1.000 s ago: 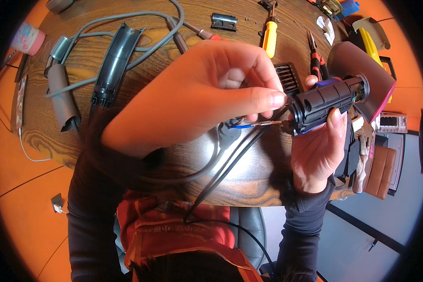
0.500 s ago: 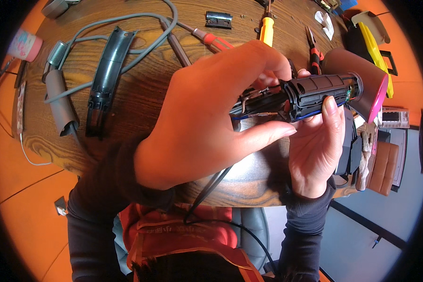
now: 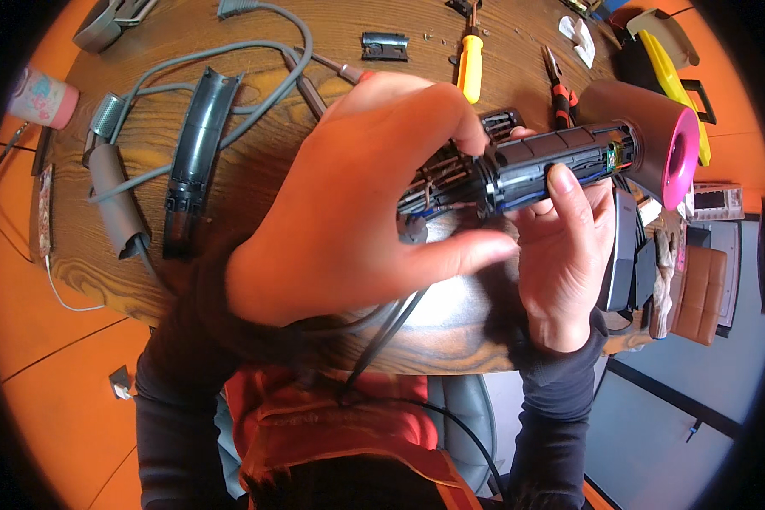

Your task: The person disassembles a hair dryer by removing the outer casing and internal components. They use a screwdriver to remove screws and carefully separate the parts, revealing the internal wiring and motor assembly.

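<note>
A partly opened hair dryer has a grey head (image 3: 616, 106) with a pink ring and a bare black handle core (image 3: 535, 161). Its handle lies in my right hand (image 3: 565, 229), thumb pressed along the near side and fingers underneath. Thin wires (image 3: 438, 183) show at the handle's left end. Around that end reaches my left hand (image 3: 348, 195), its thumb stretched out below and apart from the handle. The left index finger curves over the handle's end, close to or touching it; its other fingers are mostly hidden.
A long black half-shell (image 3: 197, 140), a grey sleeve (image 3: 117, 200) and a looped grey cable (image 3: 183, 59) lie at left. Beyond the hands are a yellow-handled screwdriver (image 3: 470, 72), red-handled pliers (image 3: 561, 98) and a small black cover (image 3: 385, 46). A pink-white cup (image 3: 47, 98) stands far left.
The left thumb has come away from the handle's underside, and the gap between thumb and index finger has widened. The handle has shifted slightly left in view, still in my right hand.
</note>
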